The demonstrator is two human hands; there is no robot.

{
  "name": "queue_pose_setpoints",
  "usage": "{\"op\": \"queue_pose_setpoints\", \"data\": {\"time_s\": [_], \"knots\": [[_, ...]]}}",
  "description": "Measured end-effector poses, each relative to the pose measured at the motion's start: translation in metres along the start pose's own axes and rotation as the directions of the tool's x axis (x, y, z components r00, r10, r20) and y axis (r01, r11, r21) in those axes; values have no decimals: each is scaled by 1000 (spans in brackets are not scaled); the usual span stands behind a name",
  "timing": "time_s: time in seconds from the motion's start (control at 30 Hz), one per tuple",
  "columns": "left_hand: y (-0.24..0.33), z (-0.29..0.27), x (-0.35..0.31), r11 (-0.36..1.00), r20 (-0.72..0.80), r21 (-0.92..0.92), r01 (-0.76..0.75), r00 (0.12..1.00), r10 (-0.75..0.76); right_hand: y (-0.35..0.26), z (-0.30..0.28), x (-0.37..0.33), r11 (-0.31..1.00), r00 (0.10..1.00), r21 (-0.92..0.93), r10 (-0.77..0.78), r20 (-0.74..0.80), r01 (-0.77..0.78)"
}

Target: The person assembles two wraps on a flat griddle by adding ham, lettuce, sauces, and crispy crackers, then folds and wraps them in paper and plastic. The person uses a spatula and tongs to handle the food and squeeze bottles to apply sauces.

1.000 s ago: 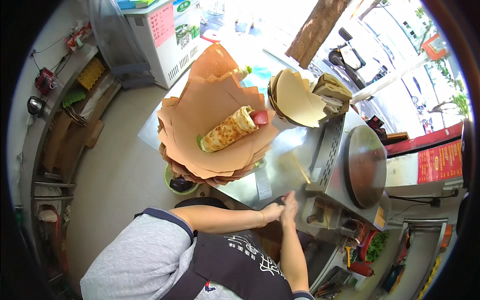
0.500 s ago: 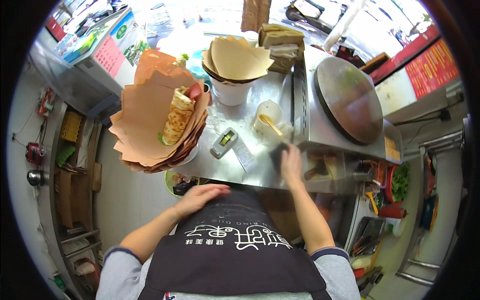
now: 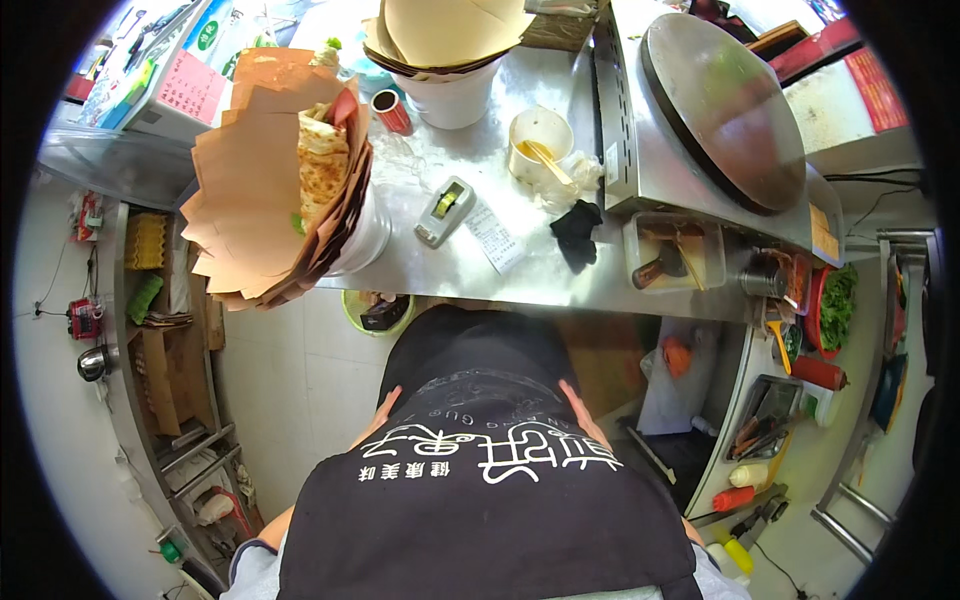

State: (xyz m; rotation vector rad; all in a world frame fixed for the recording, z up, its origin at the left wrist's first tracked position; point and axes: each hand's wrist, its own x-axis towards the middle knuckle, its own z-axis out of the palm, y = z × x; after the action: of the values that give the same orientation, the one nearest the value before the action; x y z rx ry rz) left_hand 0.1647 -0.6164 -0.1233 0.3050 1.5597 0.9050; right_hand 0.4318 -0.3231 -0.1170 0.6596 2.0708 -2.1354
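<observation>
My left hand point(image 3: 382, 412) rests along the left side of my black apron point(image 3: 480, 350), partly hidden by it, its visible fingers stretched out. On the apron's other side lies my right hand point(image 3: 582, 410), also flat and partly covered. Neither shows anything held. A crumpled black cloth item, perhaps a glove point(image 3: 577, 236), is on the steel counter point(image 3: 400, 265) ahead. Beside it are a paper receipt point(image 3: 494, 238), a grey tape dispenser point(image 3: 445, 212) and a white tub point(image 3: 541, 135) holding a yellow liquid and a brush handle.
At the left, a rolled filled pancake point(image 3: 323, 165) sits in stacked brown paper sheets point(image 3: 240, 200). A round griddle point(image 3: 725, 110) stands at the right, with a clear sauce box point(image 3: 648, 282) below. A green bin point(image 3: 352, 312) is under the counter's left edge.
My right hand has let go of the black item on the counter and drawn back to my side. My left hand has also lowered to the apron. The view has tilted downward.
</observation>
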Motion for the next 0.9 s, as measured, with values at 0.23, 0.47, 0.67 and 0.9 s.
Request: {"op": "queue_pose_setpoints", "data": {"time_s": [0.23, 0.47, 0.67, 0.9], "knots": [[48, -87, -79, 893, 338, -403, 200, 939, -58, -82, -111, -6, 663, 732, 312, 627, 266, -681], [-24, -41, 56, 748, 552, -261, 610, 730, -403, 73, -84, 70, 115, 205, 186, 184, 961, -976], [53, -47, 64, 994, -332, 84, -76, 938, 100, 37, -78, 140, 931, 925, 92, 332, 186, -353], [60, -1, -9, 989, -23, -104, -105, 994, 104, -18, -44, 86, 979, 868, -30, 193, 458, -202]]}}
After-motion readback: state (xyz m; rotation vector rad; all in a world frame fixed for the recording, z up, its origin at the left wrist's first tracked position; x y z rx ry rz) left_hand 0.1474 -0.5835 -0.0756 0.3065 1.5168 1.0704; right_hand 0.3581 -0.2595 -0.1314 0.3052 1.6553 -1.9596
